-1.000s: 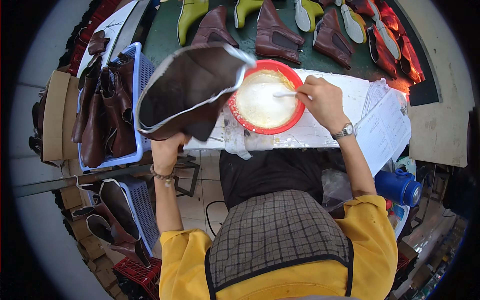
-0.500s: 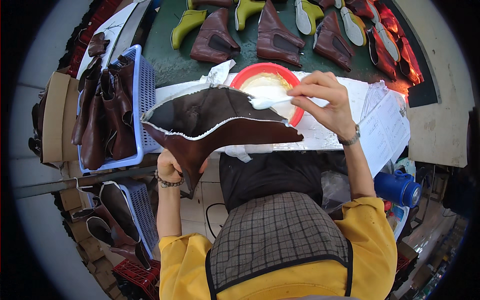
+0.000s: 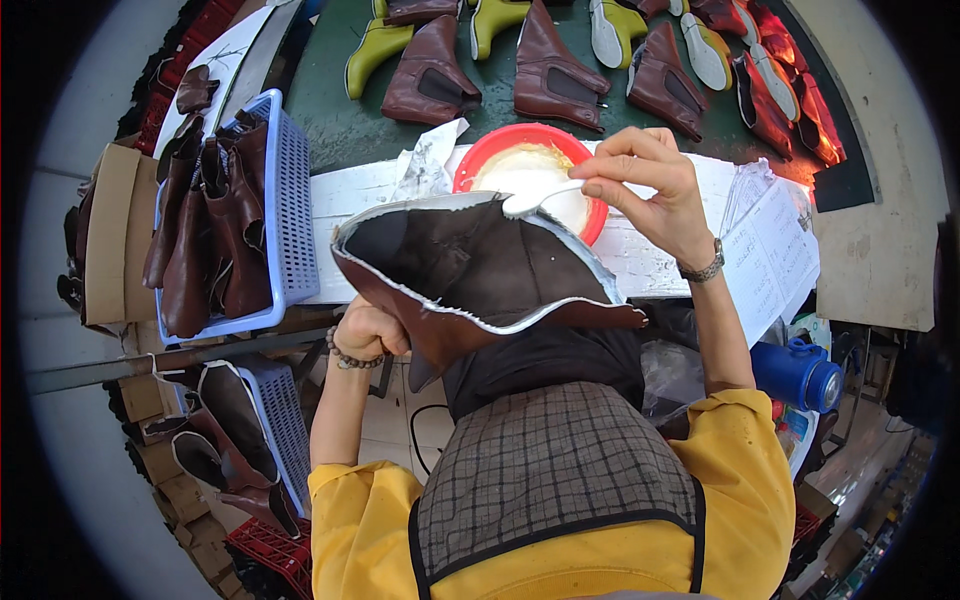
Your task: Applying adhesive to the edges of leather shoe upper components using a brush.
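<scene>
My left hand (image 3: 368,328) is closed on a dark brown leather boot upper (image 3: 460,255), which hangs over my lap with its wide opening upward and a whitish band along the edge. Some of its fingers are hidden behind the leather. In my right hand (image 3: 645,185), thumb and fingers pinch a small white brush (image 3: 540,198); its head meets the far edge of the upper. Just beyond stands a red bowl (image 3: 482,160) holding creamy white paste, partly hidden by the brush and my right hand.
Brown uppers (image 3: 565,85) and yellow-green boots (image 3: 375,62) lie across the green table (image 3: 330,130). A blue basket (image 3: 292,210) filled with brown boots stands at left. Written sheets (image 3: 765,255) and a blue flask (image 3: 795,375) are at right; crumpled white paper (image 3: 425,165) sits beside the bowl.
The boot upper has shifted right and turned, showing more of its inside, and my left hand has moved with it. The brush remains at its far edge; the bowl has moved slightly.
</scene>
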`<control>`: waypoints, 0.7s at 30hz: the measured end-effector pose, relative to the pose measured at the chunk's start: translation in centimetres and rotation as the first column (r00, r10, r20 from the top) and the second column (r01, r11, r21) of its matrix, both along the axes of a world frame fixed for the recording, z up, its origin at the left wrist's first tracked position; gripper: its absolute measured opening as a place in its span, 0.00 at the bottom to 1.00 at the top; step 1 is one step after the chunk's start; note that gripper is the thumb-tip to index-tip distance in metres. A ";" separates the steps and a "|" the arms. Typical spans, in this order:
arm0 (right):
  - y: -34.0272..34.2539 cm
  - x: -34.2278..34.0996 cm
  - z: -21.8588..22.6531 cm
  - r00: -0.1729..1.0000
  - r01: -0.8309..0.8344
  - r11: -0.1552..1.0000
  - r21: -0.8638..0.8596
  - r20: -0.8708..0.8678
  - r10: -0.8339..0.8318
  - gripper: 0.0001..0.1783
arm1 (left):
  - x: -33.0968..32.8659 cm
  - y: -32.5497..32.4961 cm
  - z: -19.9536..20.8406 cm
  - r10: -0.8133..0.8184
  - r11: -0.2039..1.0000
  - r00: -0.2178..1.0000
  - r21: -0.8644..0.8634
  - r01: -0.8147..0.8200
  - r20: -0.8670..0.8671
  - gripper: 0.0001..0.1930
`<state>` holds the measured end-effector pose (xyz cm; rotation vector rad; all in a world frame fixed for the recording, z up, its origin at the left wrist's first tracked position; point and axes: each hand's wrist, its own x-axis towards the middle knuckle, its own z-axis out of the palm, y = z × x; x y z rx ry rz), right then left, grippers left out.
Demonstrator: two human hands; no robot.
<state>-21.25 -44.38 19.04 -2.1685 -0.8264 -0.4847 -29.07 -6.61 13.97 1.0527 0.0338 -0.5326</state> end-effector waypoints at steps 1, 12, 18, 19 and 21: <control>0.1 0.1 0.1 1.000 0.011 1.000 0.002 0.012 -0.011 0.12 | 0.0 -0.3 0.2 -0.024 1.000 1.000 0.001 0.024 0.006 0.23; 1.6 1.7 1.9 0.986 -0.165 0.984 -0.070 -0.031 0.163 0.10 | 1.4 -2.6 0.7 -0.431 0.889 0.886 0.088 0.450 -0.173 0.28; 2.8 3.1 1.7 0.974 -0.225 0.974 0.021 0.008 0.225 0.12 | 1.3 -2.1 -2.0 -0.464 0.882 0.882 0.049 0.468 -0.082 0.27; 2.2 2.8 1.3 0.977 -0.211 0.975 0.064 -0.012 0.213 0.12 | 1.2 -1.7 -2.0 -0.434 0.899 0.899 -0.099 0.428 -0.058 0.29; 1.1 2.0 0.4 0.985 -0.166 0.981 0.101 -0.031 0.170 0.11 | -0.1 -1.1 -2.5 -0.203 0.976 0.974 -0.095 0.194 -0.100 0.28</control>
